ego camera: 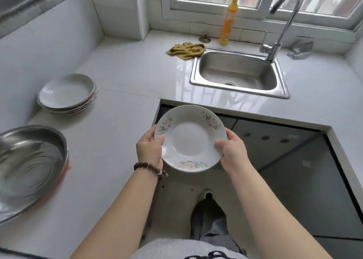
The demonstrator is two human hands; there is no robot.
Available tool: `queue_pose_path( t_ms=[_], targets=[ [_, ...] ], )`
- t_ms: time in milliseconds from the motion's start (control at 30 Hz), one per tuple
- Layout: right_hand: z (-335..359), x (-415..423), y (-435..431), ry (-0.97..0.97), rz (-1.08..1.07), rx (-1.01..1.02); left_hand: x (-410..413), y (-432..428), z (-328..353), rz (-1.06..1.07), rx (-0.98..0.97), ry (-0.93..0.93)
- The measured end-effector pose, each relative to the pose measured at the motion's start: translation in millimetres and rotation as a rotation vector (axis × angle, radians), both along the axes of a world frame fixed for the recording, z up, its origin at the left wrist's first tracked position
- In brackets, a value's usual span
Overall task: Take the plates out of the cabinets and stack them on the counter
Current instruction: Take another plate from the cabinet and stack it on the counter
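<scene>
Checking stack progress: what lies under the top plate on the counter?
Rims of other plates show beneath the top plate, stacked on the counter. Their faces are covered, so the count is unclear.

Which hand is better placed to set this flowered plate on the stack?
Left, probably: the left hand grips the flowered plate by the rim nearer the stack on the counter at left; the right hand would reach across.

Both forearms [121,209] are bare. A bracelet [149,167] of dark brown wooden beads with one pale bead circles the wrist behind the left grip [148,150]. The ribbed light grey top [176,249] carries a dark marking. Beyond the top are grey trousers [213,229] and a dark shoe [208,196] with a white toe.
</scene>
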State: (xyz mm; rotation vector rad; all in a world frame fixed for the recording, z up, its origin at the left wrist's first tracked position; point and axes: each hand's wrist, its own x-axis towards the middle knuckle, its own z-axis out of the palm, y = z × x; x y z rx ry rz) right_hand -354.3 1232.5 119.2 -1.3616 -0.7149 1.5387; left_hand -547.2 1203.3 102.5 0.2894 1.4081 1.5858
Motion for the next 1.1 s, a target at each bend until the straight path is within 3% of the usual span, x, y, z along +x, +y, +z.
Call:
queue_pose_path(
  t_ms=[500, 867, 1100],
  targets=[
    [18, -40, 231, -0.035, 0.474, -0.03, -3, 144, 13, 0.428, -0.031, -0.002],
    [12, -152, 255, -0.043, 0.848, -0.027, -68, 123, 12, 0.822, -0.084, -0.006],
    [18, -243, 255, -0.061, 0.994, 0.037, -135, 111, 21, 0.925, -0.026, 0.036]
  ],
)
